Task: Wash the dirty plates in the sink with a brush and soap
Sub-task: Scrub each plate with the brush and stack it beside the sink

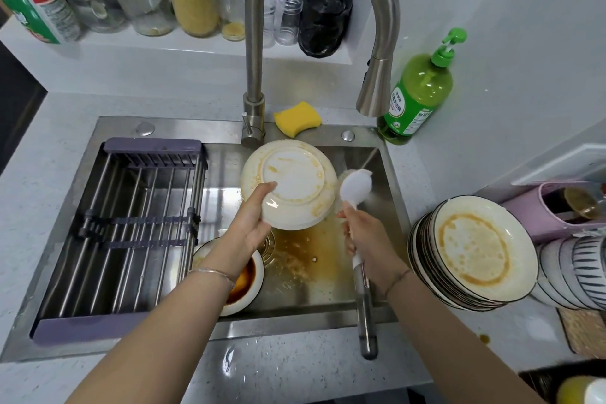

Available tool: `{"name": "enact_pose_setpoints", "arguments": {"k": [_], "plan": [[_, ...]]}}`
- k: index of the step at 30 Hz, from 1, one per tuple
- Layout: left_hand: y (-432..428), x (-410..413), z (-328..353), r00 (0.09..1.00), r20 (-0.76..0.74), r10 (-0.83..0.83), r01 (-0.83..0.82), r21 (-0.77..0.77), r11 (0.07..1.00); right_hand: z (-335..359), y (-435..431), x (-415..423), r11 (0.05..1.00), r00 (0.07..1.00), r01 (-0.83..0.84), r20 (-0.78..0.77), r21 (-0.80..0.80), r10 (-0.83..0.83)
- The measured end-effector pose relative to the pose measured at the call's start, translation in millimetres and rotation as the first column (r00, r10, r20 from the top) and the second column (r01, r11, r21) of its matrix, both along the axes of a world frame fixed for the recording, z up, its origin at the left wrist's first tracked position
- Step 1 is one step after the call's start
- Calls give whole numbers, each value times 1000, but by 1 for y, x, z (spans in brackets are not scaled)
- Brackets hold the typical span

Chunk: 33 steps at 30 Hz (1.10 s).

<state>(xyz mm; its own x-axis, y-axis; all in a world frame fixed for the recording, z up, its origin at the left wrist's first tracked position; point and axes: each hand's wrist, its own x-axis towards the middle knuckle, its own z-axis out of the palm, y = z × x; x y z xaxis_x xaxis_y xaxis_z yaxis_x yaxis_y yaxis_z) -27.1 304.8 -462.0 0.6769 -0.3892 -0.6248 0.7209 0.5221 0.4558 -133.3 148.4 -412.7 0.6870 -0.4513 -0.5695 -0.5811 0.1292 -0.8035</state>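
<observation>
Head view, biggest first. Steel sink (210, 131) is set into the bench, with brown sauce pooled near the drain. A stack of dirty plates (472, 252) sits on the bench right of the sink, greasy ring on the top one.

Plate in work (292, 180) is held up over the sink, tilted, underside facing the camera, yellow smears round the foot ring. Left hand (252, 223) grips its lower-left rim, thumb lying on the underside, fingers hidden behind it.

A saucy bowl (246, 282) lies in the sink under that forearm. Right hand (364, 236) is wrapped round the brush (356, 188) near the neck. The brush head is just beside the plate's right edge, and I can't tell if it touches. Green soap bottle (416, 98) stands at the sink's back right corner.

Handling, my read: the plate looks glazed ceramic — stiff, brittle, moderate weight, and slick with oil. A one-hand rim grip is marginal under scrubbing load. Better hold is the thumb hooked on the foot ring with fingers spread behind, plate kept low over the sink — a short drop if it slips.
</observation>
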Motion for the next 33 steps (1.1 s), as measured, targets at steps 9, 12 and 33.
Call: {"name": "enact_pose_setpoints", "arguments": {"k": [9, 12, 33], "plan": [[-21, -27, 15, 998, -13, -64, 61, -155, 986, 5, 3, 22, 984, 987, 161, 6, 75, -162], [-15, -28, 16, 993, 36, -114, 117, -129, 985, 4, -3, 22, 990, 990, 137, 40, 26, -138], [13, 7, -3, 993, 54, -108, 104, 77, 992, 34, -53, 16, 941, 943, -328, -86, -85, 321]]}}
